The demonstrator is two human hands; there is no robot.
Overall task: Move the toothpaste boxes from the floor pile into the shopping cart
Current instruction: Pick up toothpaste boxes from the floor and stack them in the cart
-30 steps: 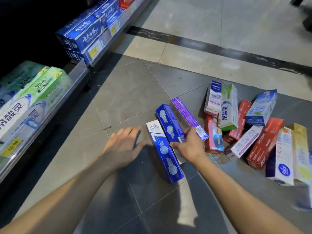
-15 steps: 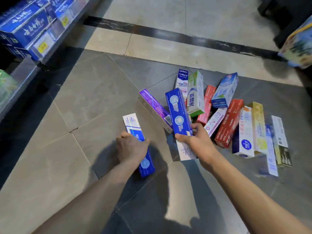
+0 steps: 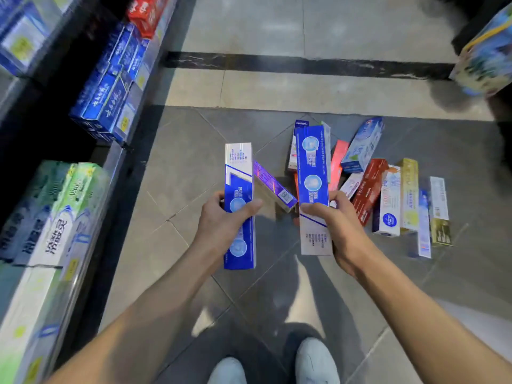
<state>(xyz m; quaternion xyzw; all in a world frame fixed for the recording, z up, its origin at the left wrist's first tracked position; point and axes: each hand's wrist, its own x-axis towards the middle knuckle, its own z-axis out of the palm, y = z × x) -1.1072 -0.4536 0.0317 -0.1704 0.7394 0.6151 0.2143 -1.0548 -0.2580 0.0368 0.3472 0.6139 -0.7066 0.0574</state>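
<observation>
Left hand [image 3: 221, 225]: thumb across the front and fingers curled behind a blue-and-white toothpaste box [image 3: 238, 189], gripped near its middle, lifted clear of the floor, white end pointing away.
Right hand [image 3: 336, 225]: thumb and fingers closed round a second blue toothpaste box [image 3: 312, 167], held off the floor, white end toward the person.
Purple box [image 3: 273, 187]: on the tiles between the two held boxes, lying on a slant.
Floor pile [image 3: 388, 189]: red, white, blue and gold boxes lying beyond and to the right of the right hand.
Floor [image 3: 180, 167]: grey tiles, dark stripe farther off.
Shelves [image 3: 91, 106]: at left, stocked with blue, green and red boxes.
Shoes [image 3: 315, 361]: pale, at bottom edge.
Shopping cart: cannot tell where it is.
</observation>
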